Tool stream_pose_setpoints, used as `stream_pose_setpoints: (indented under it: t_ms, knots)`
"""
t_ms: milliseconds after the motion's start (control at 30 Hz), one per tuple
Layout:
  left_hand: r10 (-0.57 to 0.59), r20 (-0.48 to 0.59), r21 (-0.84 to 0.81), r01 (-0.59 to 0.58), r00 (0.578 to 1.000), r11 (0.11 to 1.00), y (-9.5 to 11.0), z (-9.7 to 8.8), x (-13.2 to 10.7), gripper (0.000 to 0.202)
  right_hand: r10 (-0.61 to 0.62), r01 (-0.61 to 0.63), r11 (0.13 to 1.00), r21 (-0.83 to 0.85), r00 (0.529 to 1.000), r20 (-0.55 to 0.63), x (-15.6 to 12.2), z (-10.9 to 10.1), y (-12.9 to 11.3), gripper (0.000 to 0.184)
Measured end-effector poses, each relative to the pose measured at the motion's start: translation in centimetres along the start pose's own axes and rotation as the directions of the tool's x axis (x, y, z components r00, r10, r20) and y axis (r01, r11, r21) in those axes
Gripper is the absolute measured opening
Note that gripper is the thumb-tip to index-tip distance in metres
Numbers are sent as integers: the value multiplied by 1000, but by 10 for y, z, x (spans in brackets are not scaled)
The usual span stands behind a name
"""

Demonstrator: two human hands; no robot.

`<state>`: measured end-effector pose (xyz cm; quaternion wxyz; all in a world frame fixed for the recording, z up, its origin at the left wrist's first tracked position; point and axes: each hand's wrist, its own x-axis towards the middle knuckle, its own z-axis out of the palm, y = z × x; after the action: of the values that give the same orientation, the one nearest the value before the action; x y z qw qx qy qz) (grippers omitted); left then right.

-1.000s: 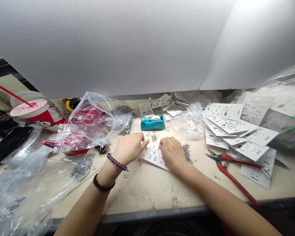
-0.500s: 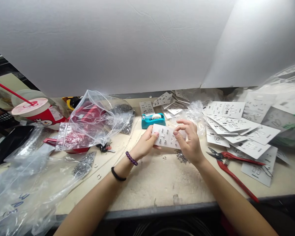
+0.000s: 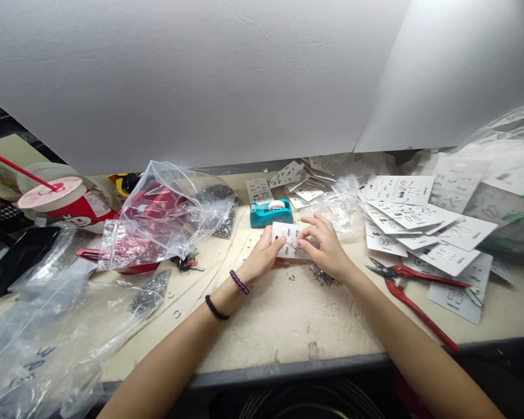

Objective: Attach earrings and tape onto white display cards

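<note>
Both hands hold one small white card (image 3: 289,240) with tiny metal pieces on it, just above the bench. My left hand (image 3: 262,259) grips its left edge, thumb on the front. My right hand (image 3: 327,247) pinches its right side with fingertips on the face. A pile of small metal pieces (image 3: 321,274) lies on the bench under my right hand. A teal tape dispenser (image 3: 271,213) stands just behind the card.
Red-handled snips (image 3: 413,291) lie right of my hands beside a spread of white cards (image 3: 419,224). A clear bag (image 3: 166,215) over a red tray, a red cup with a straw (image 3: 61,201) and crumpled plastic (image 3: 35,326) fill the left. A white sheet hangs behind.
A second ago the card lay flat on the bench under both hands. It was lifted and held up, and has now come slightly lower and closer to the tape dispenser.
</note>
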<state>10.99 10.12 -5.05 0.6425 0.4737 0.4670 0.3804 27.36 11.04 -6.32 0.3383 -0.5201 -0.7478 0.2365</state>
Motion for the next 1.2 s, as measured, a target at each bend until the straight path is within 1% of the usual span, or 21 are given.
stream_pose_setpoints:
  t_ms: [233, 367, 500, 667, 833, 1000, 1200]
  knots:
    - [20, 11, 66, -21, 1000, 998, -4, -1, 1, 37, 4, -4, 1000, -2, 1000, -9, 0, 3, 1, 11]
    - [40, -15, 57, -39, 999, 998, -8, -1, 4, 36, -8, 9, 1000, 8, 999, -45, -1, 5, 1, 10]
    - [75, -10, 55, -74, 997, 996, -10, -1, 5, 33, 5, -4, 1000, 15, 997, -83, -1, 7, 0, 10]
    - [99, -50, 118, -93, 994, 989, -12, -1, 5, 30, 21, -21, 1000, -3, 997, -76, -2, 8, -2, 10]
    - [120, -82, 143, -108, 989, 984, -14, -1, 6, 29, 21, -26, 997, -67, 997, -80, -1, 11, -1, 11]
    - [125, -87, 174, -108, 988, 979, -14, -2, 7, 28, 47, -54, 993, -101, 997, -68, -1, 11, -2, 14]
    - [138, -73, 184, -123, 988, 975, -17, -1, 8, 25, 90, -101, 986, -130, 992, -86, -1, 11, -4, 15]
